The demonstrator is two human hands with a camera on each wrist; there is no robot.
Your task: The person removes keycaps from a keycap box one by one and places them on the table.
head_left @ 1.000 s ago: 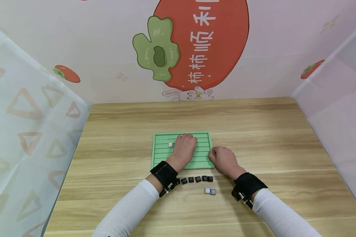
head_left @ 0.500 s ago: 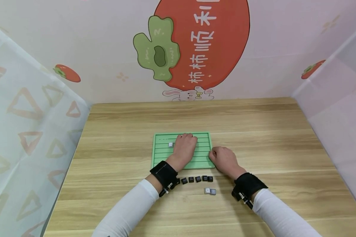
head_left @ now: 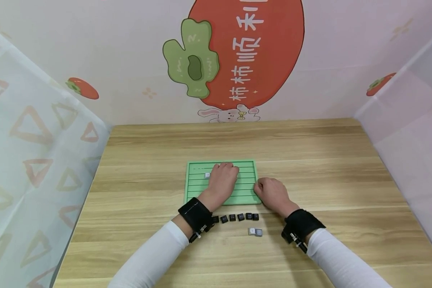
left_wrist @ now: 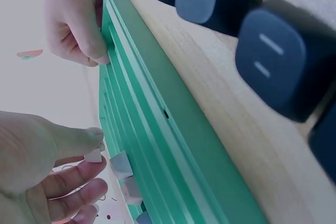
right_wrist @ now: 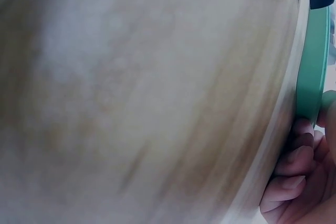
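A light-coloured keycap point(left_wrist: 93, 156) is pinched between the thumb and a finger of my left hand point(head_left: 223, 180), over the green ridged tray point(head_left: 198, 195). In the left wrist view, pale keycaps point(left_wrist: 121, 165) sit on the tray's ridges close to those fingertips. One white keycap point(head_left: 207, 175) shows left of the hand in the head view; the hand hides others behind it. At the tray's near right corner, my right hand point(head_left: 272, 194) grips the edge, thumb on top and curled fingers at the side, as the right wrist view shows.
Several black keycaps point(head_left: 232, 217) lie in a row on the wooden table point(head_left: 137, 208) in front of the tray. Nearer still, a white keycap point(head_left: 252, 231) and a grey keycap point(head_left: 259, 232) sit side by side. Patterned cloth walls enclose the table's back and sides.
My left wrist has shifted slightly to the left, while its fingers stay over the same part of the tray. The right hand keeps its place at the corner.
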